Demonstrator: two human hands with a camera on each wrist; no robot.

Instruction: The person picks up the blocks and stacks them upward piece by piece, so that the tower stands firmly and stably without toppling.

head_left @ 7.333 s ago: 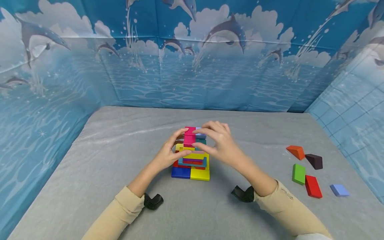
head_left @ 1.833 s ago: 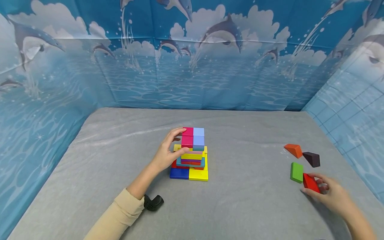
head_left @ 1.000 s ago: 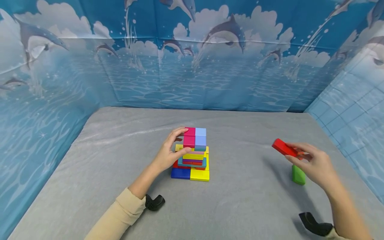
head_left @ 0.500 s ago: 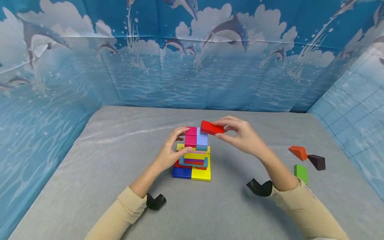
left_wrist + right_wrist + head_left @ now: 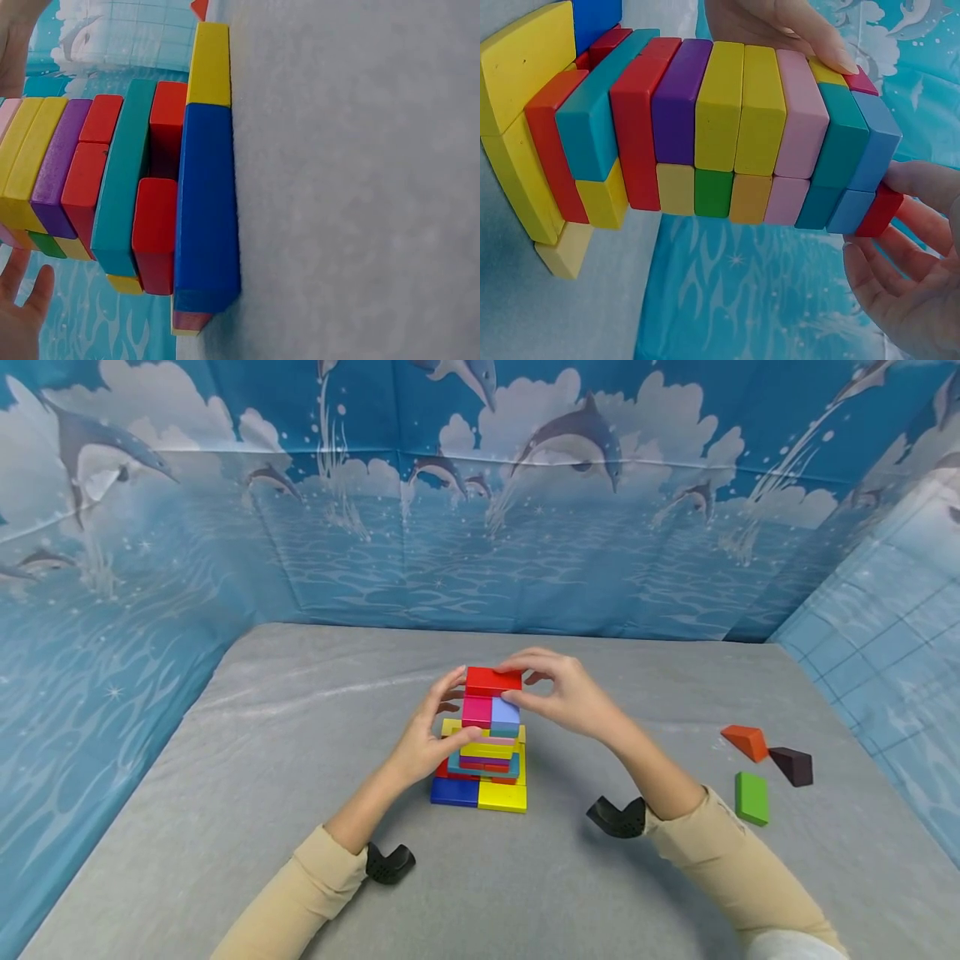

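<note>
A red block (image 5: 492, 682) lies across the top of a tall tower of coloured blocks, over a magenta block (image 5: 477, 713) and a light blue block (image 5: 506, 713). My right hand (image 5: 566, 697) pinches its right end between thumb and fingers, and the right wrist view has the hand (image 5: 922, 277) on the red block's end (image 5: 880, 212). My left hand (image 5: 422, 745) cups the tower's upper left side, fingers loosely bent, thumb in front. Below, the stack runs down through yellow, purple and teal blocks (image 5: 124, 180) to a blue base block (image 5: 454, 792) and a yellow one (image 5: 502, 797).
On the grey cloth-covered table (image 5: 315, 693), an orange wedge (image 5: 745, 742), a dark wedge (image 5: 792, 766) and a green block (image 5: 752, 798) lie at the right. Dolphin-print cloth (image 5: 360, 560) walls the back and sides.
The right hand has picked the red block off the table at right and brought it onto the tower's top. Earlier, a light blue block left the table and another appeared on the tower.
</note>
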